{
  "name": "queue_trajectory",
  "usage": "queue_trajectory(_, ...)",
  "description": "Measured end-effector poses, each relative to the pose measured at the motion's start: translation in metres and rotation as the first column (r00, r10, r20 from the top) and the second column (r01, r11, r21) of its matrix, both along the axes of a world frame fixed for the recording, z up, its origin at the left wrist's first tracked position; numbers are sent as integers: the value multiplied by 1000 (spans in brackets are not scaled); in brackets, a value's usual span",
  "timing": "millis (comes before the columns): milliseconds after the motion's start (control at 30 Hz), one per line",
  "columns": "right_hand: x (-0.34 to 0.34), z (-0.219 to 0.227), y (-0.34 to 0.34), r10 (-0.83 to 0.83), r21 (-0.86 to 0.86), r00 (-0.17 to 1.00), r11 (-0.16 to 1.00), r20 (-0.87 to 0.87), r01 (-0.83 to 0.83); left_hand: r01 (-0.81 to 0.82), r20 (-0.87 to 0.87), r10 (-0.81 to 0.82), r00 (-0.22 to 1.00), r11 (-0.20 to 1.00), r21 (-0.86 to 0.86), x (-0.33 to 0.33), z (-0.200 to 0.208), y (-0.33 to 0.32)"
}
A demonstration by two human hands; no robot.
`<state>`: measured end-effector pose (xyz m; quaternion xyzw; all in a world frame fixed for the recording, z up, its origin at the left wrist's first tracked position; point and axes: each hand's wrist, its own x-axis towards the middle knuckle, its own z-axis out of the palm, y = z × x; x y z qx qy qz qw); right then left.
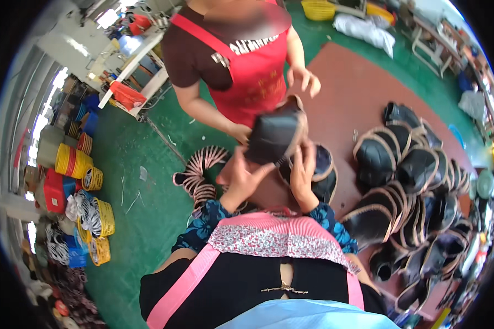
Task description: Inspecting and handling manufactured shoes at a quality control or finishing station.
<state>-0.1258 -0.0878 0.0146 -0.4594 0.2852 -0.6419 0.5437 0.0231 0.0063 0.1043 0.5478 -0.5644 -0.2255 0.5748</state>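
Closest in, at 6 o'clock, a pale blue cloth (pixel 307 317) lies over a black top crossed by pink apron straps (pixel 187 285) and a flowered, ribbed bib. From there 2 forearms in dark blue floral sleeves rise toward 12 o'clock. The left hand (pixel 240 176) is tilted back with palm up, fingers spread and curled under the black shoe upper (pixel 274 134), cupping its lower edge. The right hand (pixel 303 171) stands upright beside it, fingers (pixel 307 156) pressed against the upper's underside; how tightly they close I cannot tell. The upper is smooth, matte black, domed, with a tan binding along its rim, held just above the reddish-brown surface (pixel 346 93). Directly beneath the hands rests another black upper (pixel 324 175) with the same tan trim. From 2 to 4 o'clock a heap of like uppers (pixel 417 186) overlaps in curved, glossy shells. At 12 o'clock stands a person in a red apron (pixel 258 71), 1 hand (pixel 240 131) touching the held upper, the other hand (pixel 303 77) raised with loose fingers. At 9 o'clock, yellow woven baskets (pixel 101 216) sit on the green floor (pixel 142 219).
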Motion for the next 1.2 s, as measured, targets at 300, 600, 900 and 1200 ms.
queue_trajectory(300,-66,39,-36,376,83,373,602,848,-794,405,754,-253,607,914,-19,-3,64,-23)
queue_trajectory(600,-121,0,-52,128,460,735,705,666,-539,371,-751,-48,659,889,268,9,-40,-19)
queue_trajectory(900,-116,-40,-44,27,470,624,633,781,-616,687,-958,-280,-61,685,-244,-31,-34,-132)
queue_trajectory(1200,-118,-48,-36,108,344,681,799,724,-493,668,-997,10,-77,743,-43,-48,-8,-167)
